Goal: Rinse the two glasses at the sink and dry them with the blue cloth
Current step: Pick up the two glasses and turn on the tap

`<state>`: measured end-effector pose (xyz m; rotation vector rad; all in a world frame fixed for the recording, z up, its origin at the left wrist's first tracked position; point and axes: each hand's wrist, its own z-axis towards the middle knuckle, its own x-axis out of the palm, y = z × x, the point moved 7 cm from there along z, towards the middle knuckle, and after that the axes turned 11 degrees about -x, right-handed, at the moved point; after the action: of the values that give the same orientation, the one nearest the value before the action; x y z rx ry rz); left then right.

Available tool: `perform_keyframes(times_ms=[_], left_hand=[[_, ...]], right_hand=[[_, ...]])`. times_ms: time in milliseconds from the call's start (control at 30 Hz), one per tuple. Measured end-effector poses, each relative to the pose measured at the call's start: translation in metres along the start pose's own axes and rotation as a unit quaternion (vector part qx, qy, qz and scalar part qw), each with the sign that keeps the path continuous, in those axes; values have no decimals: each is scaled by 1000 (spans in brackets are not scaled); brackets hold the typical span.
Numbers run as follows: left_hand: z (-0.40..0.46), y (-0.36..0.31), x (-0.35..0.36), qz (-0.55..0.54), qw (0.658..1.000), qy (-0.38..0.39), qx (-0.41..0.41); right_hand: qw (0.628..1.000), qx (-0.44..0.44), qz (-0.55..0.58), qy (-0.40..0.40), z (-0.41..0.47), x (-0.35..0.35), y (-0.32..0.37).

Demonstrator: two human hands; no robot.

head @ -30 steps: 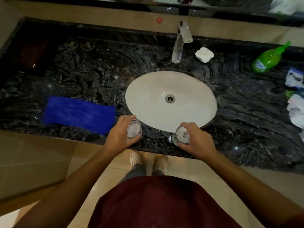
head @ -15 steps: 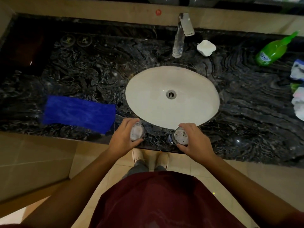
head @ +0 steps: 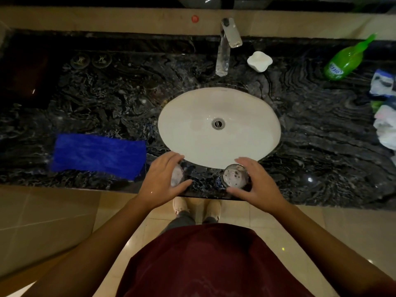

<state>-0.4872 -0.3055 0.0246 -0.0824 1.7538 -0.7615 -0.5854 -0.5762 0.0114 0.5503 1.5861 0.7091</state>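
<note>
Two clear glasses stand upright on the black marble counter's front edge, just before the white sink (head: 188, 129). My left hand (head: 160, 181) hovers around the left glass (head: 177, 176), partly covering it, fingers and thumb spread apart. Beside the right glass (head: 234, 175) my right hand (head: 261, 185) lies with straight fingers behind it and the thumb in front. Neither hand visibly grips. The blue cloth (head: 96, 155) lies flat on the counter left of my left hand.
A chrome faucet (head: 225, 50) stands behind the sink, with no water seen running. A white soap dish (head: 259, 61) sits to its right. A green bottle (head: 345, 61) and several packets (head: 383, 103) crowd the counter's right end.
Both hands gripped the glasses a second ago. The fingers have since spread and the glasses stand on the counter's front edge.
</note>
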Motion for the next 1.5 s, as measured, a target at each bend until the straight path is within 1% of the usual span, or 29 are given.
perform_keyframes(times_ms=[67,133,200,267,367,467,633,767,867,933,1100,1167,1200,1233,1267,1333,1400,1500], left_hand=[[6,-20,2,-9,1000,-5,24],[11,-44,13,-25,999,17,42],[16,-67,32,-38,996,53,60],[21,-83,53,-53,992,96,58],[27,-95,83,-86,984,156,25],[29,-98,104,-122,976,178,-14],[30,-94,121,-154,973,167,-43],[39,-98,121,-165,973,153,-43],[56,-91,114,-214,962,139,-92],[79,-81,102,-252,952,127,-120],[167,-50,51,-268,953,86,-114],[200,-33,39,-255,957,76,-119],[215,-25,35,-249,958,71,-120],[229,-18,32,-246,960,66,-120],[242,-13,30,-244,961,63,-118],[264,-6,31,-243,962,58,-112],[280,1,35,-243,963,48,-109],[300,4,48,-249,962,34,-111]], right_hand=[[998,19,2,-62,-11,-19,-18],[993,48,-64,-92,-23,-31,-43],[982,91,-147,-75,-35,-33,-71],[971,129,-199,-43,-44,-28,-94],[960,143,-242,-12,-55,-19,-112],[955,143,-261,-2,-59,-12,-119],[953,137,-271,-18,-62,-7,-123],[953,124,-276,-34,-60,-11,-118],[952,142,-269,-41,-53,-16,-112],[946,176,-270,-21,-45,-21,-110],[912,251,-319,67,-16,-44,-99],[916,259,-293,91,12,-54,-93],[929,248,-261,87,34,-61,-86],[947,220,-224,59,60,-71,-77],[964,183,-193,14,89,-82,-66],[978,101,-156,-90,150,-109,-45],[974,36,-142,-175,207,-128,-28],[961,-29,-114,-251,273,-144,-22]])
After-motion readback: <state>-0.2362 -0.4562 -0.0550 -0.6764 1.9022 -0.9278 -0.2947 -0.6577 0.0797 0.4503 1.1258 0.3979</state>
